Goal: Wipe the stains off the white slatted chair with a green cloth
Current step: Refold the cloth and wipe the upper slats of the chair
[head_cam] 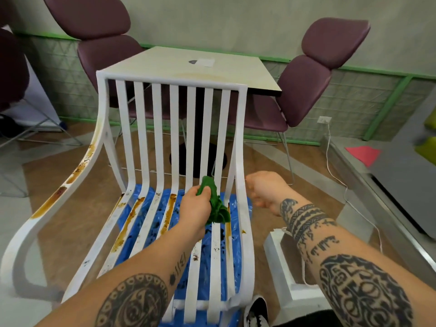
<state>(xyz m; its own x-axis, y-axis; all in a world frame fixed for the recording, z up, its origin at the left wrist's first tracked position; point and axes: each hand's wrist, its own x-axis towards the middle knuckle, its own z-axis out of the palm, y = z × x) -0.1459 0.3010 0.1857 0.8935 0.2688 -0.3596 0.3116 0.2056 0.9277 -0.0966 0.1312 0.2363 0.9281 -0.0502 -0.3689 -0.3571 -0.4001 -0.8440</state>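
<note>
The white slatted chair (139, 138) stands in front of me, facing me. Brown stains run along its left armrest and down several seat slats on the left and middle. My left hand (194, 208) grips a crumpled green cloth (213, 201) and holds it against the slats where the seat curves up into the back, right of centre. My right hand (264, 192) hovers just right of the chair's right side rail, fingers loosely curled and holding nothing.
Blue plastic sheeting (151, 230) lies under the chair. A beige table (212, 72) and maroon chairs (304, 90) stand behind it. A white block (283, 263) with a cable sits on the floor at right, beside a grey cabinet (401, 190). My shoe (256, 312) is near the seat's front edge.
</note>
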